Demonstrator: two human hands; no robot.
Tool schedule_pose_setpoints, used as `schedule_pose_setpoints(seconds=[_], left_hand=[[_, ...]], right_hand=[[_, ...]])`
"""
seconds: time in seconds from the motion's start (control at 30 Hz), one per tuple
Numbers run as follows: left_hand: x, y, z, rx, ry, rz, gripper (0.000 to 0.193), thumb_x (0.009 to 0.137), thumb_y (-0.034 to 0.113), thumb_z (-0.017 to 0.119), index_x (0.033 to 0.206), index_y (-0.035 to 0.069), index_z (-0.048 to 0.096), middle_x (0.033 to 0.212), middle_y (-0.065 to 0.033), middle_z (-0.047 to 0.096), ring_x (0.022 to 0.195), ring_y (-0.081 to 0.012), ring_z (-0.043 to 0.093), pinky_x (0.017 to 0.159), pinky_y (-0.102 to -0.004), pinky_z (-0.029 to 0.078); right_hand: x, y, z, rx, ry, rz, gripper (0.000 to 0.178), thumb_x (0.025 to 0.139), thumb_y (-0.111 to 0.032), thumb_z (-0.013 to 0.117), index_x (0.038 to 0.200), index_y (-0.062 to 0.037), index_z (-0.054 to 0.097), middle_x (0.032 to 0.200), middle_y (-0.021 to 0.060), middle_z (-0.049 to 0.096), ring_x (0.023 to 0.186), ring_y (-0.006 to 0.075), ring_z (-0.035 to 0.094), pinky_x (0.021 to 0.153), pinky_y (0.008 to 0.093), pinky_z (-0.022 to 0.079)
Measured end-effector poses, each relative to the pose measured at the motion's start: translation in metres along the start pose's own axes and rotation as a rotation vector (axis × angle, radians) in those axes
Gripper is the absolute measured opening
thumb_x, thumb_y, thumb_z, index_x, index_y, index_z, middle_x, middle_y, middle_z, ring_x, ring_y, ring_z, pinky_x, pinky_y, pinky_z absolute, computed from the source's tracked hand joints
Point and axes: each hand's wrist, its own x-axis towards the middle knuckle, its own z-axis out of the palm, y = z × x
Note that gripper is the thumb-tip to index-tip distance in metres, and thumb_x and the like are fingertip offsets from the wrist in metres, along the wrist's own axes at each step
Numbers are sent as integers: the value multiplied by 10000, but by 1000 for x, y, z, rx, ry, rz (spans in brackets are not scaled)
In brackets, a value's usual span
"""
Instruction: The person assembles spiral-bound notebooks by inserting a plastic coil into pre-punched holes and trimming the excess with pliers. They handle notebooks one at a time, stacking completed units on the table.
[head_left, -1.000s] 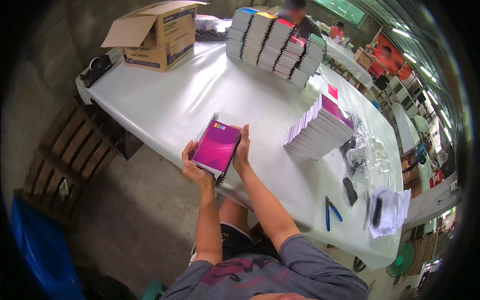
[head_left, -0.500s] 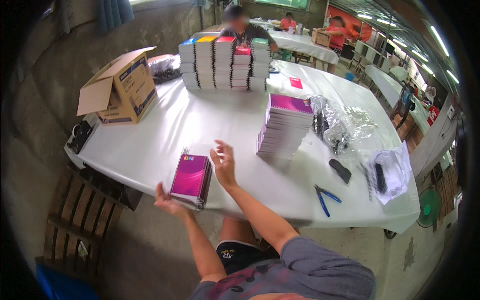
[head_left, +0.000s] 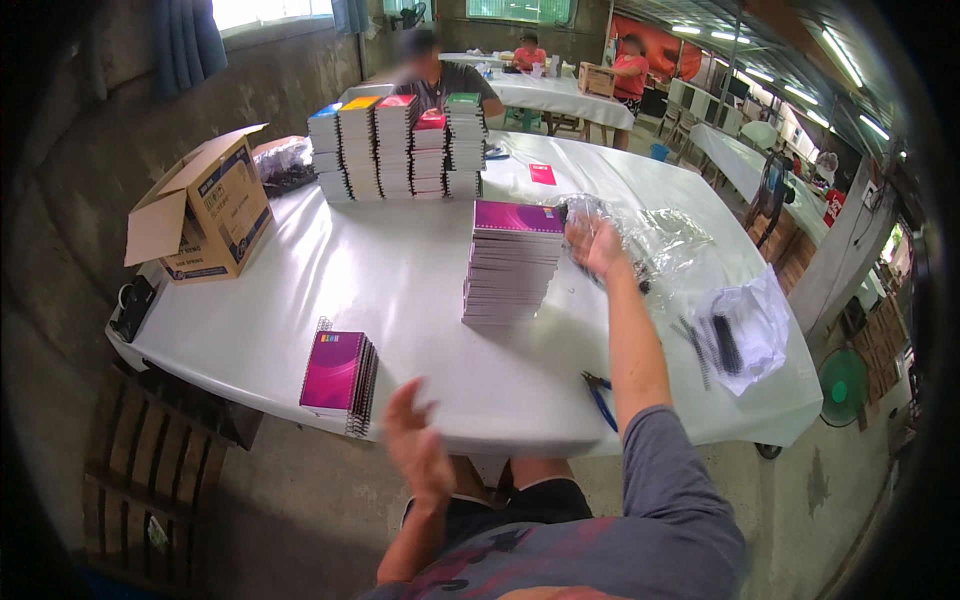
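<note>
Your right hand reaches past the tall notebook stack, fingers spread wide, touching the clear plastic bag. Your left hand hangs blurred and loosely open, holding nothing, near the pink notebook on the table.

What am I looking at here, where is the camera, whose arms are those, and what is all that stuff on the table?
The camera is a wide fisheye lens worn on a person's head, looking down, so straight edges bend near the rim. The two bare arms rising from the lower edge are that person's own; there is no machine.

The right hand reaches out to crinkled clear plastic wrapping beside a tall stack of notebooks with a purple cover on top. The left hand is blurred, open and empty, near the table's front edge.

On the white table also lie a small pile of magenta spiral notebooks, a back row of notebook stacks with coloured covers, an open cardboard box, blue-handled pliers and a bag of black spiral bindings. Other people sit at tables behind.
</note>
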Motion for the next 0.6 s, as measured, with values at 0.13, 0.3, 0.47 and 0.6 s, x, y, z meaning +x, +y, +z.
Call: schedule_pose_setpoints(seconds=[0.13,0.3,0.47,0.6], left_hand=[[-1,-71,35,-191,-20,-759,833,856,329,562,1434,30,42,1478,-157,151,1379,-241,147,1119,-341,99],[25,-170,41,-187,45,-779,822,912,550,351,1444,102,-87,1522,-96,-25,1401,-213,-73,1122,-358,19],[76,-173,115,-267,177,-716,1013,796,697,428,1447,111,-80,1518,-79,7,1398,-215,7,1119,-352,15],[104,-199,101,-239,359,-706,1233,705,679,597,1380,105,-261,1499,-92,85,1350,-279,190,1093,-435,178]], right_hand=[[8,118,-44,-190,77,146,337,863,-264,440,1169,-154,526,1030,99,629,874,209,600,685,353,474],[16,119,-31,-580,-281,128,348,864,-178,455,1199,-119,528,1131,60,609,1021,225,559,805,430,454],[28,107,-44,-1110,-292,-41,495,711,106,532,1161,-93,585,1159,55,592,1022,196,546,841,337,445],[-11,109,-6,-987,-346,-51,526,692,125,424,1146,-73,601,1125,63,625,962,163,565,792,288,441]])
